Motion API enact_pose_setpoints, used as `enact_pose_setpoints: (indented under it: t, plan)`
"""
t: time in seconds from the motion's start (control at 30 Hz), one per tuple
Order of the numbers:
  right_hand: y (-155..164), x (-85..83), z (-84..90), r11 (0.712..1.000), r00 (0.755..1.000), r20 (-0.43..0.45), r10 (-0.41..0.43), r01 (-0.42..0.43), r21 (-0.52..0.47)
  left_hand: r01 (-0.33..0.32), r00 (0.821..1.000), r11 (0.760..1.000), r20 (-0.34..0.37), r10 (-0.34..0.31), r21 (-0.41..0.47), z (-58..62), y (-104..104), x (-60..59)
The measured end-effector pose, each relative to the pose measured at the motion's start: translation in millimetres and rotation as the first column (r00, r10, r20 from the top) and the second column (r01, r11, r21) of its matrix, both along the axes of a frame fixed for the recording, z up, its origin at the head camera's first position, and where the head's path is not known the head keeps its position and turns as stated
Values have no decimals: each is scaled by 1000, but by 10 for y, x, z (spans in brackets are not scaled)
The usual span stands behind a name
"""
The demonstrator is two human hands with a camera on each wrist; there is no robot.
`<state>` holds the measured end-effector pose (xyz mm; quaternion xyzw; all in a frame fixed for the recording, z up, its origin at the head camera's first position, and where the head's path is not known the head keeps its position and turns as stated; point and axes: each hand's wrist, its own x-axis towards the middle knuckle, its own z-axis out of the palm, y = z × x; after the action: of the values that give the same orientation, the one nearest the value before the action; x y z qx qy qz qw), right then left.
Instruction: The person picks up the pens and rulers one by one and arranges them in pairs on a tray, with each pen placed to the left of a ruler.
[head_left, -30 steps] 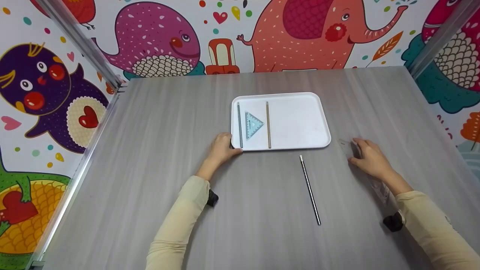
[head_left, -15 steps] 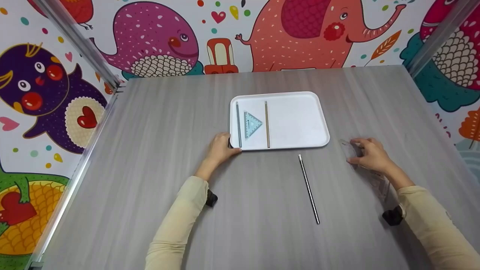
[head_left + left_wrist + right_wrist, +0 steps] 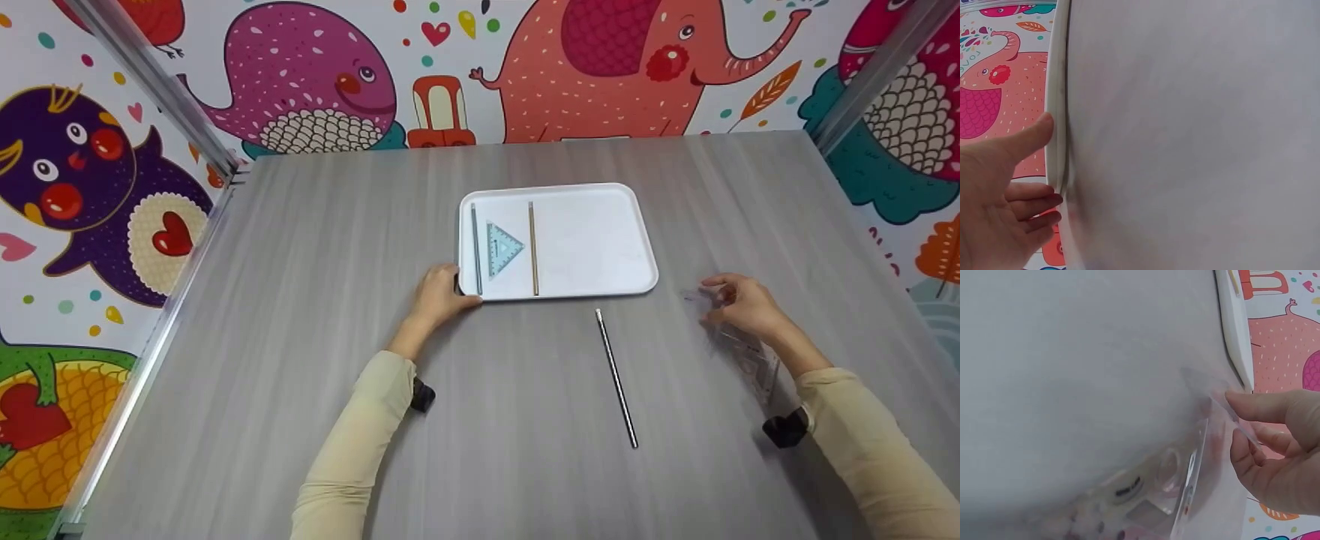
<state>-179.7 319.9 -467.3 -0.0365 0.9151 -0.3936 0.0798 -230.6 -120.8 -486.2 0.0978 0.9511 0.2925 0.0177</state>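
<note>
My left hand [image 3: 448,291] grips the near-left corner of a white tray [image 3: 592,244]. In the left wrist view the thumb lies on the tray rim [image 3: 1057,112] and the fingers [image 3: 1033,205] curl beneath it. In the tray lie a blue set square [image 3: 502,247], a grey pencil [image 3: 475,247] and a brown pencil [image 3: 532,247]. My right hand [image 3: 721,298] pinches the far end of a clear plastic ruler [image 3: 744,352] to the right of the tray. The right wrist view shows the clear ruler [image 3: 1185,489] between thumb and fingers [image 3: 1258,405], tilted up off the table.
A dark pencil [image 3: 616,378] lies on the grey table between my hands, pointing at the tray's near edge. Metal frame posts [image 3: 161,86] stand at the table's far corners. Cartoon-animal walls close in the left, far and right sides.
My right hand has gone from resting on the clear ruler to pinching its far end and tilting it up off the table. The left hand stays on the tray corner.
</note>
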Motion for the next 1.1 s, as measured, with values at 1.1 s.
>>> enact_pose_setpoints:
  t: [1.1]
  plan:
    - [-433, 29, 201, 551, 895, 436, 91, 320, -771, 1, 1000, 1000, -7, -1, 16, 11, 26, 0]
